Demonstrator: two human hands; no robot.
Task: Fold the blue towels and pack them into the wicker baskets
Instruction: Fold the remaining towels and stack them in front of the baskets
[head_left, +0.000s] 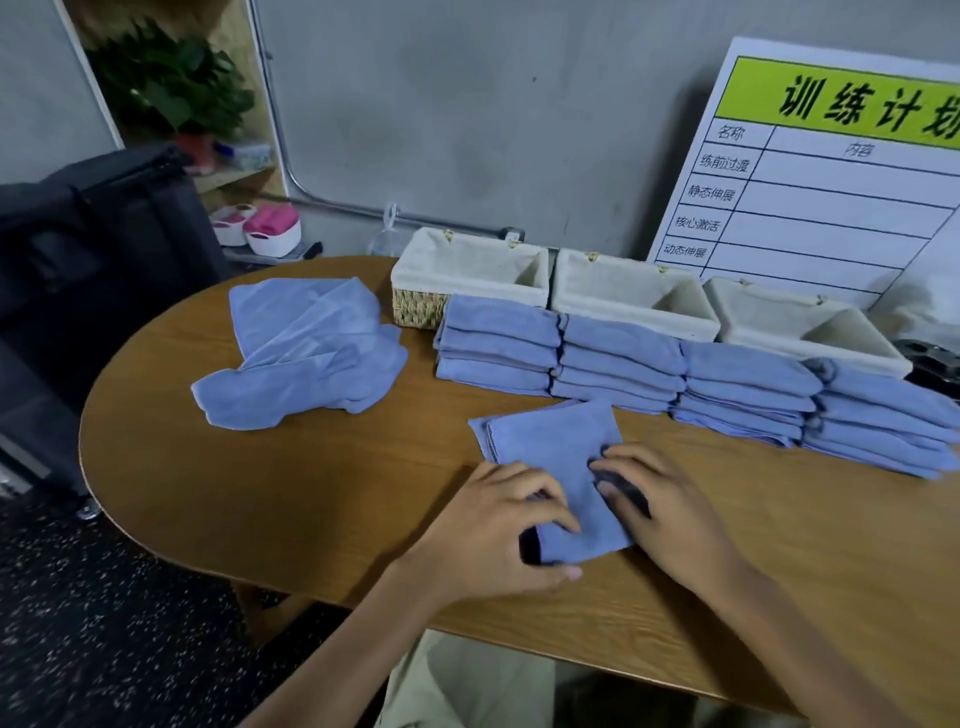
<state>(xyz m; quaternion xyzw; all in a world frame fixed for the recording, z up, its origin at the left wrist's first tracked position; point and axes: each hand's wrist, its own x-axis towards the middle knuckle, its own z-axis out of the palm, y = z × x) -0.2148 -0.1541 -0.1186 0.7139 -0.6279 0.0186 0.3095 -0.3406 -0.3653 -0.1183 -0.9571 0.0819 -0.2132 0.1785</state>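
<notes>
Two hands work one partly folded blue towel (558, 467) on the oval wooden table (311, 493). My left hand (488, 525) curls round its near corner, fingers on top and thumb below the edge, pinching the cloth. My right hand (660, 499) lies just beside it, fingertips bent and pressing on the same towel's right edge; whether they grip it I cannot tell. Just beyond my hands runs a row of four stacks of folded blue towels (675, 379), side by side and touching. Behind the stacks stand three wicker baskets with cream cloth liners (634, 291), in a row. Farther off to my left lies a loose heap of unfolded blue towels (301, 353). Beyond my right hand a white board with a green header (831, 171) leans against the grey wall.
</notes>
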